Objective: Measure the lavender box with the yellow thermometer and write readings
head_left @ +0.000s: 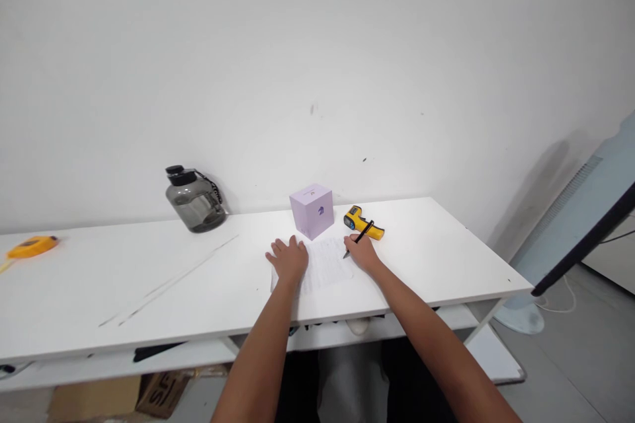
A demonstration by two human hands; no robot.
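A sheet of paper [325,266] with faint print lies on the white table. My left hand [290,259] rests flat on its left side, fingers spread. In my right hand [362,251] is a black pen [366,231], gripped in the fingers with its tip close to the paper's upper right; whether the tip touches cannot be made out. Just behind the paper stands a lilac box [312,211] with a small purple mark. A yellow and black infrared thermometer [363,221] lies behind my right hand, partly covered by the pen.
A dark translucent water jug [196,201] stands toward the back left of the table [124,264]. An orange tape measure [34,246] lies at the far left. Beyond the table's right end a pale tower fan [560,225] leans in view. Cardboard [94,398] shows below the shelf.
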